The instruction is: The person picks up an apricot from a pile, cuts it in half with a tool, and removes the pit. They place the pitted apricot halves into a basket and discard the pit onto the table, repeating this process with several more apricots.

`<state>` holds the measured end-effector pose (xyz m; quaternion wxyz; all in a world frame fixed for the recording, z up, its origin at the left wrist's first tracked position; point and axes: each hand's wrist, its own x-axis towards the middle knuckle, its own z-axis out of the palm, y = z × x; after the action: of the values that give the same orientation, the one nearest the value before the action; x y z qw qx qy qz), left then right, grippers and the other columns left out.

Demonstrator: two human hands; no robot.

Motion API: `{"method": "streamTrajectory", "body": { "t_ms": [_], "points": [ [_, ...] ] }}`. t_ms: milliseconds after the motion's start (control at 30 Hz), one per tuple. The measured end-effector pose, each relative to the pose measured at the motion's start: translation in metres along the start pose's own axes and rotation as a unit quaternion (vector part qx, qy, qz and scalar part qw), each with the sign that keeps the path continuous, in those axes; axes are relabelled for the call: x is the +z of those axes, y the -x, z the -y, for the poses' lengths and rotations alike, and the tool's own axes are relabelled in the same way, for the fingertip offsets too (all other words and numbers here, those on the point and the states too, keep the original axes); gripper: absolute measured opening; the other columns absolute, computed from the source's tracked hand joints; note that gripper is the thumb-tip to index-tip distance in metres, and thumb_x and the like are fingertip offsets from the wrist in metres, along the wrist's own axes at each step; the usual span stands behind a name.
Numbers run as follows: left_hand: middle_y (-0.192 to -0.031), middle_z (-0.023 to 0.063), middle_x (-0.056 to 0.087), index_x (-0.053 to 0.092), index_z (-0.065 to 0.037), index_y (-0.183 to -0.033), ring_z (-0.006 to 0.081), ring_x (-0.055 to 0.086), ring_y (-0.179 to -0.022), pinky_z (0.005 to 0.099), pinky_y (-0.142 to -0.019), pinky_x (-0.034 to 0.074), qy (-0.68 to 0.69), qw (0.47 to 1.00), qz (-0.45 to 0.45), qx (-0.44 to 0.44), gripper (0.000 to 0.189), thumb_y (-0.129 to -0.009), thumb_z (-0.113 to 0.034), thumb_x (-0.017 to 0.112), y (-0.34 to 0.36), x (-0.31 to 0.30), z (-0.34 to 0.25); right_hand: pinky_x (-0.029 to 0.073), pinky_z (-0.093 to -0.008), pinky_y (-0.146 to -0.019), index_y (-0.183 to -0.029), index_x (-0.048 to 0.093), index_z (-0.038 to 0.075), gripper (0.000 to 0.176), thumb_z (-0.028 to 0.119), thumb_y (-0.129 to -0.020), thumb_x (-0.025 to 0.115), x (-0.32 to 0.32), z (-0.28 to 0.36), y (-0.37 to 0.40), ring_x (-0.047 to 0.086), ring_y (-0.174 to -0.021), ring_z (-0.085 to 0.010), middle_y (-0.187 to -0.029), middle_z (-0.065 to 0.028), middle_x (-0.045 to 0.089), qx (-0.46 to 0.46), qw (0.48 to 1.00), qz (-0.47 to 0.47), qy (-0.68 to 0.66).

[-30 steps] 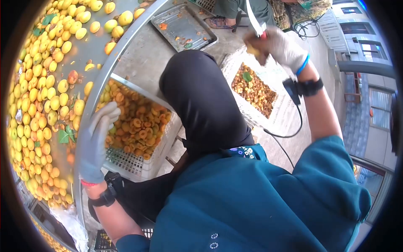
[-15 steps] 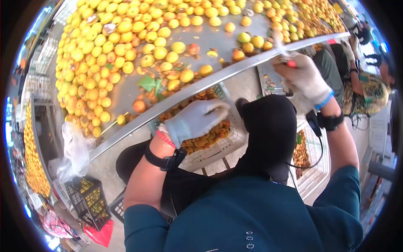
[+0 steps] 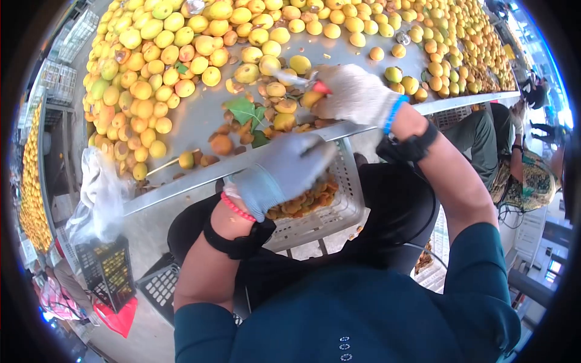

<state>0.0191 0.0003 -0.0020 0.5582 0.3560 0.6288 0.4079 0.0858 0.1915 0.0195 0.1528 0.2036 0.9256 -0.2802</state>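
Observation:
My right hand (image 3: 354, 94), in a white knitted glove, is closed round a small knife (image 3: 322, 88) with a red part at its grip. Its pale blade points left over the metal table and is blurred. An orange apricot (image 3: 311, 98) lies right by these fingers. My left hand (image 3: 284, 172), in a grey-blue glove, hovers at the table's edge above a white crate (image 3: 350, 181) of apricot pieces (image 3: 311, 201). Its fingers are smeared by motion, and I see no fruit in them. Green leaves (image 3: 241, 111) and loose apricots lie just beyond it.
Yellow apricots (image 3: 142, 91) are heaped over the metal table (image 3: 333, 51), with its raised rim (image 3: 230, 163) in front of me. A plastic bag (image 3: 100, 193) hangs at the left corner above a black crate (image 3: 109, 272). Another person (image 3: 526, 151) sits at right.
My right hand has swung left with the knife, from the table's right edge to over the fruit near the leaves. The left hand has shifted slightly and is more blurred. The view has tilted.

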Motion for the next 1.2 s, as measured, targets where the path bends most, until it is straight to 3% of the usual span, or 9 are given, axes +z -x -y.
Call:
{"method": "streamTrajectory", "body": {
  "t_ms": [33, 133, 200, 467, 567, 833, 1033, 1100, 1200],
  "points": [
    [-0.076, 0.0072, 0.067, 0.067, 0.002, -0.101, 0.0123, 0.064, -0.066, 0.0289, -0.065, 0.051, 0.047, 0.996, -0.035, -0.07, 0.037, -0.101, -0.031, 0.05, 0.004, -0.007, -0.013, 0.053, -0.0392, -0.068, -0.1, 0.066, 0.003, 0.03, 0.017, -0.075, 0.075, 0.003, -0.016, 0.003, 0.069, -0.078, -0.0299, -0.086, -0.017, 0.069, -0.035, 0.996, -0.046, -0.073],
    [-0.088, 0.0071, 0.067, 0.064, 0.001, -0.115, 0.0126, 0.064, -0.074, 0.0268, -0.069, 0.052, 0.121, 0.981, -0.151, 0.025, 0.037, -0.102, -0.03, 0.05, 0.005, -0.017, -0.004, 0.053, -0.035, -0.069, -0.11, 0.067, 0.005, 0.035, 0.015, -0.078, 0.074, -0.027, 0.01, 0.047, 0.066, -0.074, -0.0236, -0.083, -0.0133, 0.067, -0.071, 0.993, -0.07, -0.055],
    [-0.099, 0.0073, 0.066, 0.058, 0.001, -0.125, 0.0132, 0.065, -0.082, 0.0276, -0.072, 0.052, 0.293, 0.946, -0.075, 0.118, 0.037, -0.103, -0.028, 0.05, 0.001, -0.01, -0.002, 0.05, -0.037, -0.061, -0.093, 0.067, 0.003, 0.022, 0.016, -0.077, 0.074, -0.016, 0.012, 0.055, 0.063, -0.063, -0.0277, -0.071, -0.0161, 0.064, -0.217, 0.962, -0.147, -0.08],
    [-0.13, 0.0128, 0.057, 0.043, 0.002, -0.142, 0.0221, 0.062, -0.113, 0.0384, -0.094, 0.054, 0.43, 0.866, -0.026, 0.254, 0.044, -0.102, -0.015, 0.047, 0.01, -0.011, -0.01, 0.037, -0.0216, -0.047, -0.089, 0.065, 0.003, 0.023, 0.026, -0.092, 0.067, -0.01, 0.045, 0.095, 0.05, -0.054, -0.0033, -0.068, -0.0001, 0.06, -0.011, 0.912, -0.204, -0.356],
    [-0.138, 0.0193, 0.052, 0.036, 0.006, -0.146, 0.0278, 0.054, -0.126, 0.0423, -0.105, 0.045, 0.354, 0.884, -0.059, 0.301, 0.052, -0.097, -0.011, 0.043, 0.01, -0.022, -0.004, 0.04, -0.019, -0.04, -0.104, 0.061, -0.001, 0.041, 0.039, -0.099, 0.054, 0.012, 0.049, 0.106, 0.051, -0.043, -0.0079, -0.063, -0.0036, 0.056, -0.059, 0.864, -0.055, -0.497],
    [-0.146, 0.0224, 0.043, 0.032, 0.008, -0.147, 0.0293, 0.047, -0.134, 0.0425, -0.106, 0.045, 0.209, 0.92, -0.086, 0.319, 0.06, -0.091, -0.01, 0.042, 0.024, -0.034, -0.01, 0.043, -0.0187, -0.055, -0.103, 0.065, 0.006, 0.037, 0.041, -0.1, 0.052, 0.03, 0.04, 0.091, 0.057, -0.069, -0.0071, -0.088, -0.0028, 0.063, -0.03, 0.762, 0.196, -0.616],
    [-0.145, 0.023, 0.044, 0.033, 0.009, -0.146, 0.0292, 0.047, -0.134, 0.0422, -0.108, 0.044, 0.178, 0.934, -0.128, 0.282, 0.056, -0.093, -0.007, 0.041, 0.028, -0.029, -0.016, 0.047, -0.0215, -0.07, -0.12, 0.057, 0.005, 0.03, 0.029, -0.102, 0.055, 0.057, 0.03, 0.083, 0.059, -0.085, -0.0092, -0.106, -0.0054, 0.064, -0.094, 0.512, 0.248, -0.817],
    [-0.144, 0.0234, 0.046, 0.034, 0.009, -0.146, 0.0292, 0.048, -0.133, 0.0419, -0.108, 0.044, 0.169, 0.936, -0.139, 0.277, 0.054, -0.094, -0.008, 0.042, 0.028, -0.027, -0.017, 0.048, -0.0232, -0.072, -0.121, 0.057, 0.005, 0.031, 0.029, -0.101, 0.056, 0.058, 0.037, 0.089, 0.06, -0.087, -0.0108, -0.107, -0.0065, 0.064, -0.13, 0.681, 0.134, -0.708],
    [-0.141, 0.0242, 0.05, 0.035, 0.009, -0.145, 0.0294, 0.053, -0.129, 0.0412, -0.107, 0.045, 0.161, 0.933, -0.154, 0.281, 0.052, -0.097, -0.01, 0.042, 0.025, -0.026, -0.019, 0.042, -0.0239, -0.053, -0.107, 0.057, 0.003, 0.027, 0.028, -0.098, 0.057, 0.047, 0.056, 0.091, 0.053, -0.065, -0.0129, -0.092, -0.0096, 0.061, 0.014, 0.608, 0.134, -0.782]
  ]
}}
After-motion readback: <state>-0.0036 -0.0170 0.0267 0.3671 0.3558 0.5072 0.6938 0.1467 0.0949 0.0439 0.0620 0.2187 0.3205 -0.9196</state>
